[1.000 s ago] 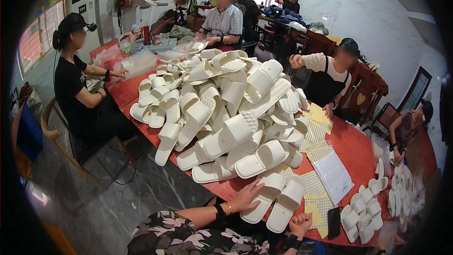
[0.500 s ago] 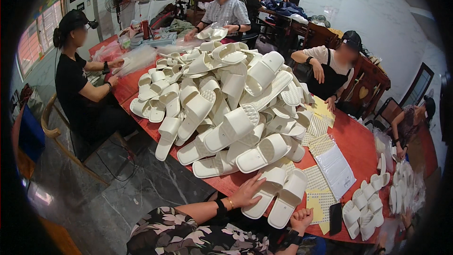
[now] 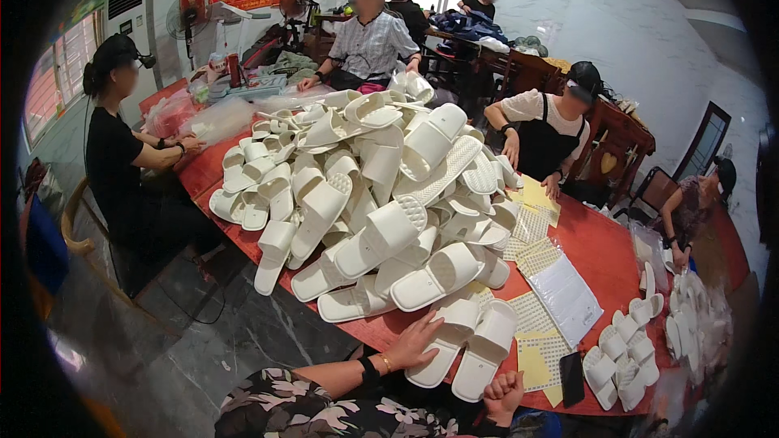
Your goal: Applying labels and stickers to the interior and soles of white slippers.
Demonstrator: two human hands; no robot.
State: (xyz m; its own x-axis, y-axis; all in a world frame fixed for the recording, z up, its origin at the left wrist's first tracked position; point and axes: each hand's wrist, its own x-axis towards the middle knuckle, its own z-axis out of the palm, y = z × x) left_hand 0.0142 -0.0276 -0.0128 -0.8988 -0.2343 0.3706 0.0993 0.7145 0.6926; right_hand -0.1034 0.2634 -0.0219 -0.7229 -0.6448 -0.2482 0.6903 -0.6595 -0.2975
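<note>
A pair of white slippers lies side by side at the table's near edge: a left slipper (image 3: 445, 339) and a right slipper (image 3: 485, 350), toe openings toward me. My left hand (image 3: 411, 342) rests against the outer side of the left one, fingers stretched out and not wrapped round it. Close by the right slipper's near end is my right hand (image 3: 503, 394), its fingers curled in; whatever may be in them is hidden. Beyond the pair rises a big heap of loose white slippers (image 3: 381, 231).
Yellow sticker sheets (image 3: 535, 316), a white plastic-wrapped pack (image 3: 565, 296) and a black phone (image 3: 572, 379) lie on the red table (image 3: 604, 264). Paired slippers (image 3: 625, 357) stand at the right. Co-workers sit around the table; one person (image 3: 130, 138) handles clear plastic bags (image 3: 215, 122).
The view has shifted slightly. The co-worker at the back has moved a pair of slippers to the right, and the one at the right now reaches to the heap. My hands stay nearly still.
</note>
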